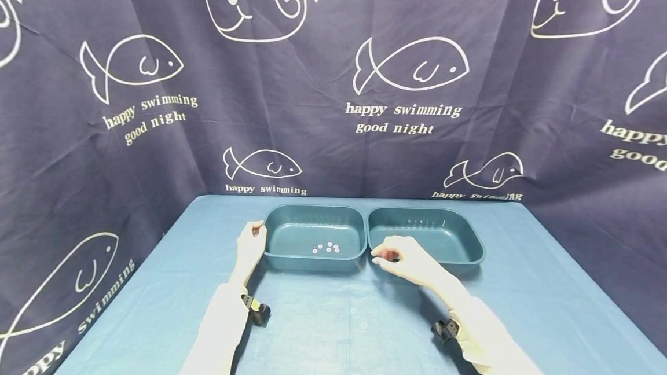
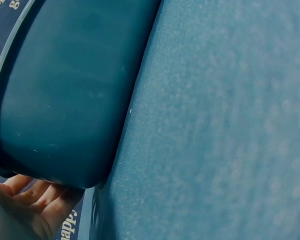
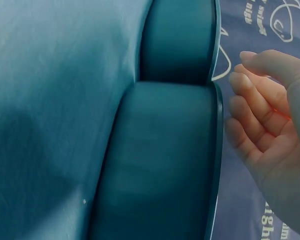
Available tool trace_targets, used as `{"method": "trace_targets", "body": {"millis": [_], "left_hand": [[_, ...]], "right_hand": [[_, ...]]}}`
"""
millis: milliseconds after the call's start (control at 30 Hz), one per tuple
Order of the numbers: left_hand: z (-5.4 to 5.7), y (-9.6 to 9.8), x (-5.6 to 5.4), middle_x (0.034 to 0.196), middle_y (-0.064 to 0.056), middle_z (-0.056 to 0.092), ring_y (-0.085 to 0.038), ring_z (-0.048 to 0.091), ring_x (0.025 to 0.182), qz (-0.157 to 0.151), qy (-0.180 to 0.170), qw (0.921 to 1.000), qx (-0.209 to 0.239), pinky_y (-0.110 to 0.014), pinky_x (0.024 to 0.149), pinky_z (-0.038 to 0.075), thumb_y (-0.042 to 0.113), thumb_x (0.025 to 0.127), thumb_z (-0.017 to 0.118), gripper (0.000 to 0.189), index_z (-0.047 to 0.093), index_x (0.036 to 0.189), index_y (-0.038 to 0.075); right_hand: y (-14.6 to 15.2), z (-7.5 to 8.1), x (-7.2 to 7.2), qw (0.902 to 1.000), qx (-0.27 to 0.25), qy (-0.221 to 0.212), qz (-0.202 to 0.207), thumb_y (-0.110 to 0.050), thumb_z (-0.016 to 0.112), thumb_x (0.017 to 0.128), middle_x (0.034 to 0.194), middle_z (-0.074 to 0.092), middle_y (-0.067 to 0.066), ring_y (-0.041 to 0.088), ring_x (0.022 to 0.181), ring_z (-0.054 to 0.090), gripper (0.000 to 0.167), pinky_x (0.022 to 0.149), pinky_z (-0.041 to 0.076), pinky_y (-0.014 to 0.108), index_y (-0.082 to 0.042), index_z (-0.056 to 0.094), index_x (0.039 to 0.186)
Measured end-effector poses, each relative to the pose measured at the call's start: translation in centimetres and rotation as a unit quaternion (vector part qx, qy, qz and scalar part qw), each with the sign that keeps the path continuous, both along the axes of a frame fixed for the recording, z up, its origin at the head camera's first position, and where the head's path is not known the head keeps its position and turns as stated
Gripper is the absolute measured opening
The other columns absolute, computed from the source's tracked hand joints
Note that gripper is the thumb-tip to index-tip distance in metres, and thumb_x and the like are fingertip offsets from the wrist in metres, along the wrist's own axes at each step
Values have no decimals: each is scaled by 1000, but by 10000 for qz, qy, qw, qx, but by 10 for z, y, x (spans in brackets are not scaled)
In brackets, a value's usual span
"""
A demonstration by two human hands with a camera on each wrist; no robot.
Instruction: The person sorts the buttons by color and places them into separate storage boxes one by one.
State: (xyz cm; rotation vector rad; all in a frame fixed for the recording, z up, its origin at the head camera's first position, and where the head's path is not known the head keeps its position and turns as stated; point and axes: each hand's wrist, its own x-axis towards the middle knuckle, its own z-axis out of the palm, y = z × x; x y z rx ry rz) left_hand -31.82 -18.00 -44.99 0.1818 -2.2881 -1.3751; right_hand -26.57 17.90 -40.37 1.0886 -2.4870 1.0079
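Two teal plastic bins stand side by side on the table. In the head view, several small white round pieces (image 1: 329, 244) lie on the floor of the left bin (image 1: 312, 258), toward its right. My left hand (image 1: 251, 240) holds that bin at its left end; in the left wrist view, the fingers (image 2: 52, 207) lie against the outer end wall, and the thumb is mostly hidden. My right hand (image 1: 405, 256) hovers over the front left corner of the right bin (image 1: 464, 261). Its fingers are loosely bent, with thumb and forefinger apart and nothing visible between them.
A blue cloth covers the table (image 1: 307, 328). A few faint, pale round spots (image 1: 363, 324) show on it in front of the bins. Behind and at both sides hangs a dark curtain (image 1: 323, 103) with white whale and fish drawings. Each wrist wears a small black camera (image 1: 444, 330).
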Motion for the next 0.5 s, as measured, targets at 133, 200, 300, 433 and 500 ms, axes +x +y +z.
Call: {"method": "trace_targets", "body": {"millis": [133,200,300,433,500], "left_hand": [[-1,0,1,111,-27,61,-40,59,106,-21,2,10000,8,-50,94,45,8,92,48,26,56,113,-6],[-1,0,1,110,-27,62,-40,59,105,-26,37,10000,28,-50,94,45,7,92,49,26,57,112,-7],[0,1,1,110,-27,62,-40,59,104,-35,56,10000,56,-50,94,46,7,91,49,26,57,112,-7],[1,1,1,110,-27,61,-40,58,105,-12,-4,10000,19,-50,94,45,8,92,48,27,56,113,-6],[1,1,1,111,-27,61,-40,58,106,3,-42,10000,12,-50,95,45,8,92,48,27,56,113,-6]], "right_hand": [[-6,-1,4,9998,97,111,111,-12,70,80,71,58,-10,-2,67,50,12,60,45,18,-10,71,92],[-8,-1,6,9997,133,152,126,-12,69,80,72,57,-10,0,68,51,12,61,46,18,-11,71,92],[-11,-3,9,9992,209,305,153,-12,69,80,72,57,-10,1,69,52,12,62,45,18,-14,71,92],[-14,-4,12,9983,314,439,218,-13,69,80,73,57,-9,1,69,52,12,62,45,17,-14,70,92],[-15,-5,13,9980,366,448,241,-13,69,80,73,58,-9,1,69,52,12,62,46,17,-14,70,92]]}}
